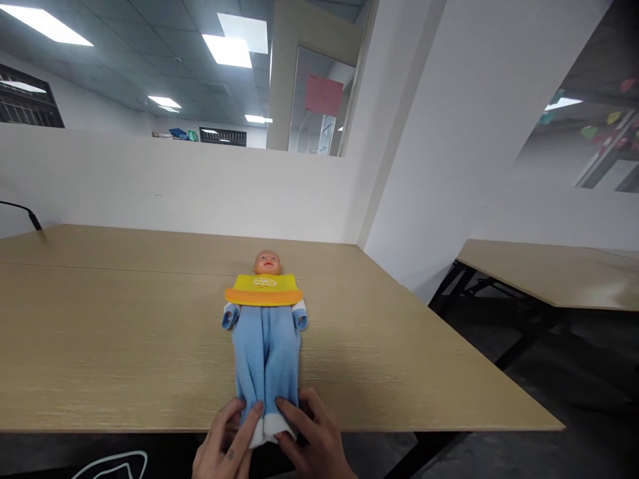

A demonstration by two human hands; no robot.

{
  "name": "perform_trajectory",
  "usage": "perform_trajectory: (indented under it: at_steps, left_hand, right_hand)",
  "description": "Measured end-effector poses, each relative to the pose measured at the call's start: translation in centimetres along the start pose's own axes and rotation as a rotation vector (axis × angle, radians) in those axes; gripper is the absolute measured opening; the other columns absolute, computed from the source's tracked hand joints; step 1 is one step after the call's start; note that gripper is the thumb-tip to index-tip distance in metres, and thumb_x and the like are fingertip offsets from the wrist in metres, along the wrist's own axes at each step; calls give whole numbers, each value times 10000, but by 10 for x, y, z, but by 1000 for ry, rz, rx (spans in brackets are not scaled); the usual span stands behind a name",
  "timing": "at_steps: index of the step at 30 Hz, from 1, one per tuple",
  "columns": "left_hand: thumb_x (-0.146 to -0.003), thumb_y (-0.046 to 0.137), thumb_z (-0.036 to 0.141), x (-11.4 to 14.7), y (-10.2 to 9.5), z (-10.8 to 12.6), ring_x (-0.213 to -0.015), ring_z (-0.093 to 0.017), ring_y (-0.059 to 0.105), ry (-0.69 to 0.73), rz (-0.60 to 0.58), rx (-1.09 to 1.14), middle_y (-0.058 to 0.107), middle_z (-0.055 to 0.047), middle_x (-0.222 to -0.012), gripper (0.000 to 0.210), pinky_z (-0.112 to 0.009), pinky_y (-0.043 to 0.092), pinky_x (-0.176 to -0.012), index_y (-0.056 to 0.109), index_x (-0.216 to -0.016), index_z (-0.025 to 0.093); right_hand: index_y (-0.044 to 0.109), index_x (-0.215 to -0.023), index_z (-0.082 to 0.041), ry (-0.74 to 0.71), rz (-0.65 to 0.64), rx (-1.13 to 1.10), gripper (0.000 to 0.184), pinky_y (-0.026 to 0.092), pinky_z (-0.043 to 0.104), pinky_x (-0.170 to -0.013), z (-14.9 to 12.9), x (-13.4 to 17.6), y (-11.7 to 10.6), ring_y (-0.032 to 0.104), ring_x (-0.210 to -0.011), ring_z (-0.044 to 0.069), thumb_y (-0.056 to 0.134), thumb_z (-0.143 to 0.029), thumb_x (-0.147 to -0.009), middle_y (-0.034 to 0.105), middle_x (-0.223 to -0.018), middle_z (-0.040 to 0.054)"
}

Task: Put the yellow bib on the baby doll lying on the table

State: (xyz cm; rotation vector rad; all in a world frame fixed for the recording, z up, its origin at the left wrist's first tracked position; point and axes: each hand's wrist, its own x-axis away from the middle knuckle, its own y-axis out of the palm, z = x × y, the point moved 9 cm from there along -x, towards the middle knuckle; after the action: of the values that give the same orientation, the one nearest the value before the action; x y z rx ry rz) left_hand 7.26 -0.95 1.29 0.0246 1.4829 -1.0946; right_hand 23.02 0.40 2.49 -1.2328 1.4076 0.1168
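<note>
The wooden table [124, 346] fills most of the view, its pale grain running side to side and its near edge just this side of the baby doll's feet. Behind the doll, at the table's far edge, stands a white partition wall [174, 186], which turns a corner beyond the doll's head and runs forward along the doll's right-hand side. Past that, well apart from the doll, a second table [549, 273] of the same wood stands on dark legs.

The baby doll [265, 332] lies flat on its back in the middle of the wooden table, head pointing away from the person and feet at the near edge. It wears a light blue fleece suit with white cuffs, and a yellow bib with an orange rim [263, 291] lies across its chest, just below the chin.

The left hand [224, 446] rests at the doll's left foot end, fingers curled loosely over the blue leg, touching it; whether it truly grips cannot be told. The right hand [312, 436] lies at the other foot, fingers laid on the white cuff and pressing against it.

A thin black cable [22, 214] shows far off to the doll's left, at the table's far corner.
</note>
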Motion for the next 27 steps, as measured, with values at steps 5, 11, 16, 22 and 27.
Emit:
perform_trajectory:
  at_steps: [5,11,16,22,27]
  left_hand:
    - [-850,445,106,5,4,-3,-930,-168,673,26,3,-5,655,-85,-1086,417,-181,549,-762,627,-1182,281]
    - [-867,430,141,6,5,-6,-906,-165,675,-72,93,25,681,-36,-1008,447,-207,573,-744,584,-1223,364]
    - [-841,447,98,5,5,-2,-934,-167,663,-11,102,14,658,-56,-1055,450,-213,566,-760,606,-1195,325]
    - [-824,453,77,2,8,2,-908,-154,659,58,78,-43,624,-108,-1059,361,-186,546,-747,654,-1087,220]
    - [-817,432,70,2,8,3,-918,-160,646,27,106,-37,608,-116,-1074,363,-199,543,-750,662,-1062,208]
  right_hand:
    - [595,-1139,-254,-15,9,25,356,515,271,-551,1,1,-2,577,-677,167,598,-309,-787,550,-890,73]
    - [577,-1147,-253,-3,-8,-11,352,524,276,-585,1,2,-5,583,-713,173,582,-277,-796,554,-908,76]
    - [576,-1137,-245,-8,2,-14,364,525,267,-581,0,1,-6,586,-711,170,588,-233,-773,551,-905,76]
    - [590,-1097,-235,-8,49,19,321,516,273,-559,0,2,-6,582,-690,173,597,-286,-780,541,-884,78]
    - [562,-1158,-247,-11,18,41,359,512,275,-589,3,9,1,586,-728,179,580,-275,-800,550,-897,77]
